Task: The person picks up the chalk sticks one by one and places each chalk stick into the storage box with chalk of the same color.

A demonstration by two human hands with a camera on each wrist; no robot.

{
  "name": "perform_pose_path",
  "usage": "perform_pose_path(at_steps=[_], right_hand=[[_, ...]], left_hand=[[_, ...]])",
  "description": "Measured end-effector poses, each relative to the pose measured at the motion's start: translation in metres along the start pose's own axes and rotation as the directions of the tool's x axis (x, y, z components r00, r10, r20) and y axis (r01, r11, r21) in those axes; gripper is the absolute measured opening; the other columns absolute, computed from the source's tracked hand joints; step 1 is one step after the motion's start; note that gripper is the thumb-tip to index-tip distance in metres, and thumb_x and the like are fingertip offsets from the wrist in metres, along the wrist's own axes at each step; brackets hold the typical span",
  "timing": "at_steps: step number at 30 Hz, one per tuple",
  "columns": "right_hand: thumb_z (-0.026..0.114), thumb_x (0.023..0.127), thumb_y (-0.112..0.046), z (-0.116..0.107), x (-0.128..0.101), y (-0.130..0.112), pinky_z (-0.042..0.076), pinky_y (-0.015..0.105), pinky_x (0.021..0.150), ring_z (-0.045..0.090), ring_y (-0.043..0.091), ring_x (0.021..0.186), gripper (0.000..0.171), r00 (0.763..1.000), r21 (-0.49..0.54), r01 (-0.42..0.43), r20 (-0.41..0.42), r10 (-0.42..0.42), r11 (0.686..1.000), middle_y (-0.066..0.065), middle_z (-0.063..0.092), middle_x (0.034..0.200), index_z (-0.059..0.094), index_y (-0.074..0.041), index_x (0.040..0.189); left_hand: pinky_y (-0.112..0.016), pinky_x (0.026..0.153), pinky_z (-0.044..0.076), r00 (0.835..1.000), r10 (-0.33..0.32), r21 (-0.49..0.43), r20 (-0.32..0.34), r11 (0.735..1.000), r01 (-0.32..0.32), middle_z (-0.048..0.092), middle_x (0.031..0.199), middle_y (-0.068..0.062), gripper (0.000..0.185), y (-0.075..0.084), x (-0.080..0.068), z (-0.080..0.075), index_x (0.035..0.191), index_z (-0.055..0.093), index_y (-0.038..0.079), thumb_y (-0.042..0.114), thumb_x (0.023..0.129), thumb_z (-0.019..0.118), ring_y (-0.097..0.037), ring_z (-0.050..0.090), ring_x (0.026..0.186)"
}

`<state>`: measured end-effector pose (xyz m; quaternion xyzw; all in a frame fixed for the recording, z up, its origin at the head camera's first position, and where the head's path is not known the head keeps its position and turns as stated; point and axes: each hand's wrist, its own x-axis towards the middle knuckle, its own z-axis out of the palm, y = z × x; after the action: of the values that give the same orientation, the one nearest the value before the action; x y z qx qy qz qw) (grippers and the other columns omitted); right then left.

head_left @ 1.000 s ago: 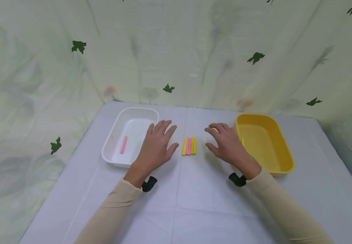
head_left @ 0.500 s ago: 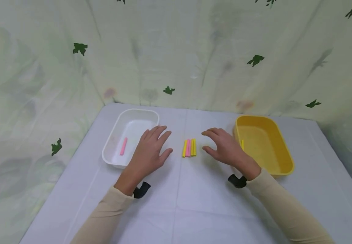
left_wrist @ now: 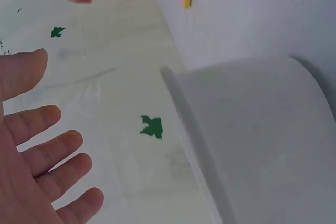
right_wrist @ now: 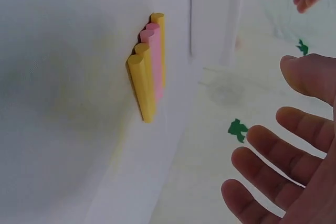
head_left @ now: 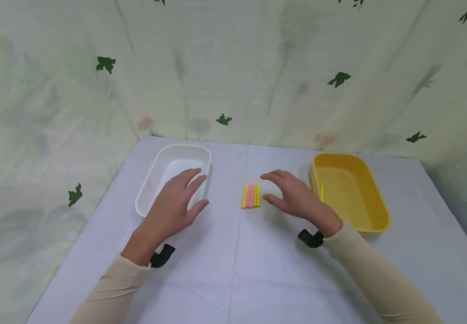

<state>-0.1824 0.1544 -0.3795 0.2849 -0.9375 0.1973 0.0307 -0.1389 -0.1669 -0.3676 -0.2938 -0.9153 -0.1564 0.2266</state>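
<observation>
A row of yellow and pink chalk sticks (head_left: 250, 196) lies side by side on the white table cloth. My right hand (head_left: 294, 194) hovers just right of the row, fingers apart and holding nothing; the right wrist view shows its fingers beside the chalk (right_wrist: 146, 85). Over the near right part of the white tray (head_left: 177, 158) hangs my left hand (head_left: 168, 207), fingers spread, nothing in them. The left wrist view shows that hand's fingertips (left_wrist: 71, 140) apart from the tray wall (left_wrist: 247, 129). Inside the yellow tub (head_left: 351, 193), a yellow stick (head_left: 321, 192) leans at the left wall.
The white tray stands at the back left, the yellow tub at the back right. Behind the table (head_left: 233, 297) hangs a pale curtain (head_left: 249, 67) with green leaf shapes. Each wrist wears a black band (head_left: 162, 255).
My left hand has moved left and toward me, and now covers the pink chalk stick seen earlier in the white tray. My right hand has shifted slightly left, nearer the row.
</observation>
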Motion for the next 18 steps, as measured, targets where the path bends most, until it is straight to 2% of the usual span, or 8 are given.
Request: perform_pose_path(at_steps=[4,9,14,18], right_hand=[[0.07,0.092,-0.029,0.0,0.002,-0.002,0.049,0.045,0.106,0.057,0.028,0.125,0.049,1.0,0.064,0.012,0.013,-0.012,0.998,0.009,0.062,0.133,0.057,-0.01,0.136],[0.07,0.093,-0.027,0.004,0.007,-0.006,0.049,0.046,0.106,0.057,0.029,0.125,0.048,0.999,0.079,0.041,0.005,-0.041,0.996,0.009,0.063,0.133,0.058,-0.008,0.135],[0.07,0.093,-0.023,0.009,0.014,-0.012,0.05,0.043,0.103,0.061,0.027,0.12,0.041,0.989,0.119,0.131,-0.084,-0.122,0.984,0.009,0.066,0.128,0.062,-0.005,0.129],[0.07,0.092,-0.021,0.01,0.019,-0.016,0.051,0.041,0.101,0.062,0.025,0.116,0.036,0.972,0.125,0.196,-0.154,-0.176,0.973,0.008,0.068,0.124,0.064,-0.005,0.125]], left_hand=[[-0.057,0.101,0.046,1.0,-0.02,0.026,-0.019,0.999,0.021,0.056,0.138,-0.022,0.056,-0.019,-0.011,-0.012,0.131,0.059,-0.001,0.023,0.084,0.077,-0.04,0.055,0.126],[-0.059,0.099,0.046,0.997,-0.068,0.057,-0.045,0.996,0.07,0.058,0.134,-0.025,0.055,-0.044,-0.025,-0.026,0.128,0.06,-0.004,0.019,0.081,0.078,-0.043,0.055,0.123],[-0.06,0.098,0.045,0.991,-0.128,0.04,-0.03,0.991,0.129,0.056,0.134,-0.028,0.06,-0.065,-0.042,-0.035,0.128,0.059,-0.005,0.019,0.077,0.08,-0.044,0.053,0.123],[-0.061,0.098,0.044,0.981,-0.195,0.027,0.01,0.981,0.195,0.054,0.138,-0.027,0.064,-0.077,-0.054,-0.038,0.13,0.057,-0.004,0.019,0.076,0.081,-0.044,0.05,0.125]])
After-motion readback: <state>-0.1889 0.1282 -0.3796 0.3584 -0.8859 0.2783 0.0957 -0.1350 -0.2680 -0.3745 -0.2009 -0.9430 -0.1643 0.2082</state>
